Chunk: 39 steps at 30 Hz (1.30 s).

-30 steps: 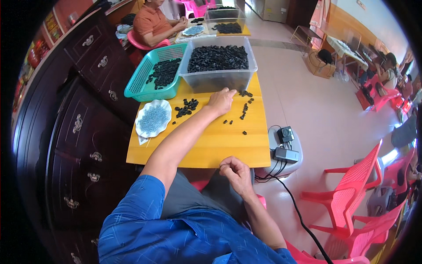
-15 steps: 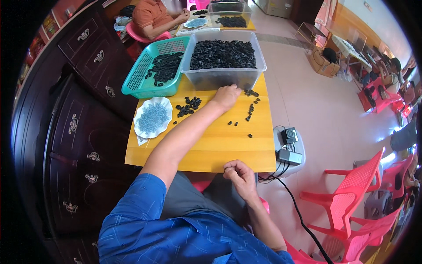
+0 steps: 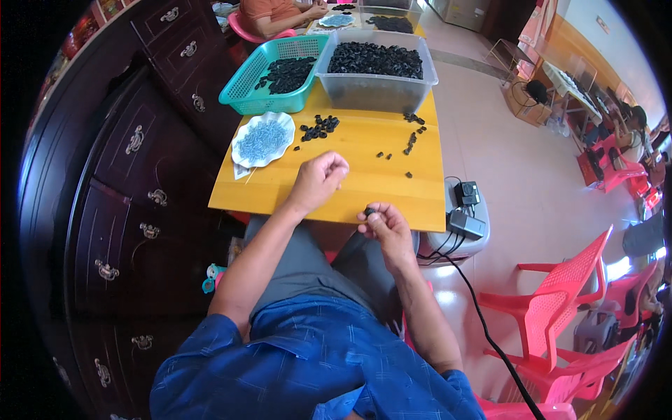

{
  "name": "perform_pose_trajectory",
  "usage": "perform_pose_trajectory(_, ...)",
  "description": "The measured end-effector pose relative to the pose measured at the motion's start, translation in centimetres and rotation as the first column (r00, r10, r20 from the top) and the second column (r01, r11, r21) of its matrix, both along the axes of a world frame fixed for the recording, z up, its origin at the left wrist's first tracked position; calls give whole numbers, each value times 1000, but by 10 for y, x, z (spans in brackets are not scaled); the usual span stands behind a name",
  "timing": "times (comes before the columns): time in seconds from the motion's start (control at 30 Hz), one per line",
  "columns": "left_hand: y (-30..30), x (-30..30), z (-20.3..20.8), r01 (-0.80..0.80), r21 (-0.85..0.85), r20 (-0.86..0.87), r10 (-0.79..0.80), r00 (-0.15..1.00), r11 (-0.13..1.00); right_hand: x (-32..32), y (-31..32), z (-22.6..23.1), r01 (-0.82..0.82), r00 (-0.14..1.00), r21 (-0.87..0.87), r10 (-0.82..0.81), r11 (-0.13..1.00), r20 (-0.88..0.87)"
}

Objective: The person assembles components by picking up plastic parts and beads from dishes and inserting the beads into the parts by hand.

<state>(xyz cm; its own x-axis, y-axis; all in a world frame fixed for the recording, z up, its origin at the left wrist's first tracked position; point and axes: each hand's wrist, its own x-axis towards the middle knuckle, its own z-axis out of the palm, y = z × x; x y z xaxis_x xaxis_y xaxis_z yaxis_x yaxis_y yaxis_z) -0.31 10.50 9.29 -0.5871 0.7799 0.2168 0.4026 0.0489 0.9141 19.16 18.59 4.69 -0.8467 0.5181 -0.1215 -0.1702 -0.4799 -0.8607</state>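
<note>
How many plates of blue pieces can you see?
2: one scalloped white plate left of the loose black pieces, the other plate beyond the clear bin, near the co-worker's hands. More could be hidden farther back.

A blue shirt (image 3: 294,357) marked with thin, pale, crossing lines has short sleeves (image 3: 213,336) that leave the forearms (image 3: 260,260) and hands (image 3: 317,183) bare. Below the shirt are plain dark grey trousers (image 3: 290,260), the fabric lightly creased.

No readable lettering, paper slip (image 3: 241,171) beside white dish (image 3: 288,127), marks too small to read
</note>
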Motion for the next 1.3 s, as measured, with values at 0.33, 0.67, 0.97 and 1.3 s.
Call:
perform_pose_trajectory(0.33,-64,85,10,184,53,291,-192,937,981,31,-8,10,-165,983,82,170,983,-69)
perform_pose_trajectory(0.67,-60,86,3,182,44,151,-186,971,982,20,-13,-1,-188,974,175,207,966,-95)
perform_pose_trajectory(0.97,-66,82,3,90,67,250,-104,963,994,25,-9,4,-99,992,63,104,993,-75)
perform_pose_trajectory(1.3,-61,94,7,55,52,91,-60,994,997,24,-4,1,-104,994,-88,102,991,-34)
